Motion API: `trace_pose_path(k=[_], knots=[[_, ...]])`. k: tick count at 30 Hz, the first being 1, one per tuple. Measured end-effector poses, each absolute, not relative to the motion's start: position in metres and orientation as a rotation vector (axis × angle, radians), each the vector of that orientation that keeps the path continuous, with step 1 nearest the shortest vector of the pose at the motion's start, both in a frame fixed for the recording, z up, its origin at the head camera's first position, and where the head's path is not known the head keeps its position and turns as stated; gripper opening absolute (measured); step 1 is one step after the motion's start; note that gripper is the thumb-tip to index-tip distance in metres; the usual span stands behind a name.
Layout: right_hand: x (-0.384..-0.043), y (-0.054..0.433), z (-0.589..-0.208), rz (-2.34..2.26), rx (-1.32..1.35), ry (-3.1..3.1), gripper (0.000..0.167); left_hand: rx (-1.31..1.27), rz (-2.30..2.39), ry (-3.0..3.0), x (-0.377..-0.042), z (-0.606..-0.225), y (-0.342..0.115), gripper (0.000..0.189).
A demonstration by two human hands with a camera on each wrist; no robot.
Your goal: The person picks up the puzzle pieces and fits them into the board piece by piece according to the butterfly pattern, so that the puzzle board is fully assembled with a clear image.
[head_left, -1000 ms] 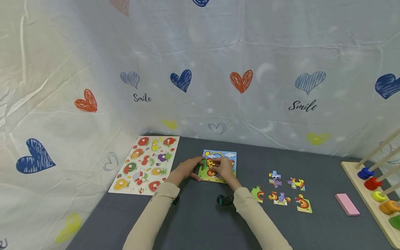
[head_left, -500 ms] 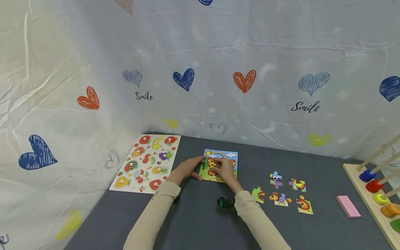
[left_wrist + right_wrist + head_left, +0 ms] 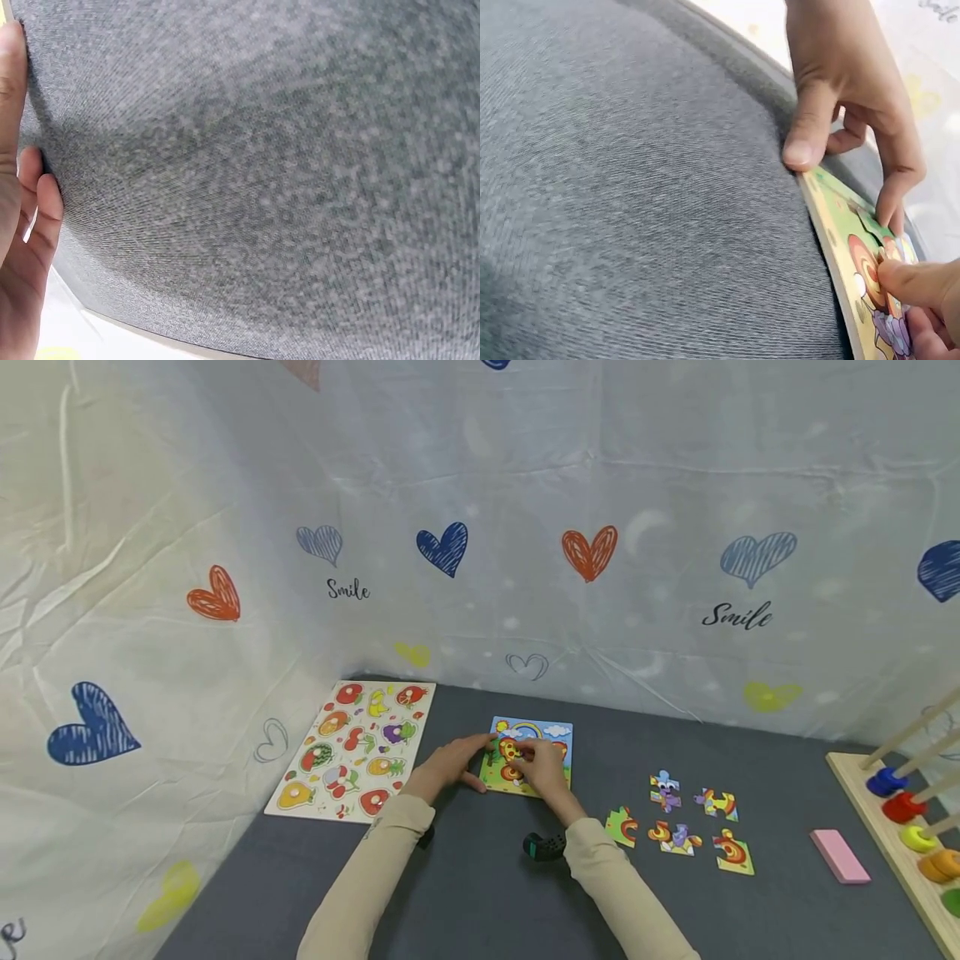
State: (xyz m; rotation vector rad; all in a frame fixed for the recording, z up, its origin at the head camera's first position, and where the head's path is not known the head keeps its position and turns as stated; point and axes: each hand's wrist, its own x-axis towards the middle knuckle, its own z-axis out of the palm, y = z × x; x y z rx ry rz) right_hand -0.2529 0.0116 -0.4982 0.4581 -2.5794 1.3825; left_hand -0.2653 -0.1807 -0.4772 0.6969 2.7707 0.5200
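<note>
From the head, the puzzle board (image 3: pixel 501 779) lies on the dark grey table (image 3: pixel 465 902) between the hands: the left hand (image 3: pixel 448 764), thumb and fingers spread, is at its left side; the right hand (image 3: pixel 545 768) bends over its middle. Five loose puzzle pieces (image 3: pixel 665 789) lie to the right. The left wrist view shows mostly table, with fingers at the edge. In the right wrist view, the left thumb touches the board's corner and the right thumb meets its picture; whether the right fingers pinch a piece, I cannot tell.
</note>
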Motion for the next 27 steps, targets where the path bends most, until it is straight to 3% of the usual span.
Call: trace_pose_path(k=[8,27], knots=[[-0.2521,0.0089,-0.4981,1.341,0.467,-2.561,0.021,0.711,0.511,2.775,-0.2643,-0.478,-0.182,0.092],[-0.2565,0.0112,-0.501,1.422,0.391,-2.588,0.027,0.662,0.52,2.756,-0.2655,-0.4776,-0.1802,0.092]])
